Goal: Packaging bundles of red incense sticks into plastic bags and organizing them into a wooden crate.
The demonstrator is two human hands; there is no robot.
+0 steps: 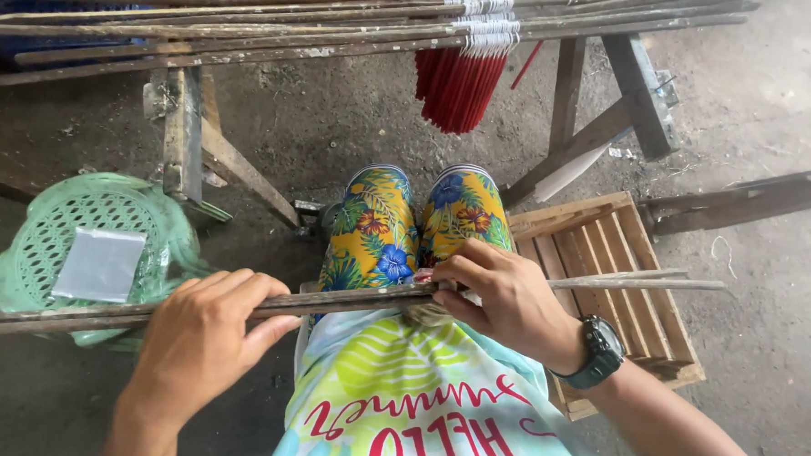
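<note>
Could slip sideways off the lap [396, 237] if the left hand [205, 333] eases its grip, since the long slats [329, 302] reach well out to both sides of the lap and rest there only on the knees. Could also splinter a fingertip or pinch skin between the strips, rough and paint-flecked as the wood looks. Could knock the green stool [95, 242], just left of the lap (a clear plastic sachet on its seat), should the left end swing down. Lying across the lap now, roughly level: several thin grey-brown wooden strips held together, dull, scuffed, narrower at the right end, where pale tips pass over the crate [614, 264] right of the lap. Left hand curled over the bundle, fingers wrapped across the top, thumb beneath. Right hand [507, 301] just over the lap, thumb and fingers pinching the strips, a dark watch [596, 350] on its wrist. Ahead of the lap, a rack [251, 16] of similar slats with red sticks [457, 84] hanging below.
</note>
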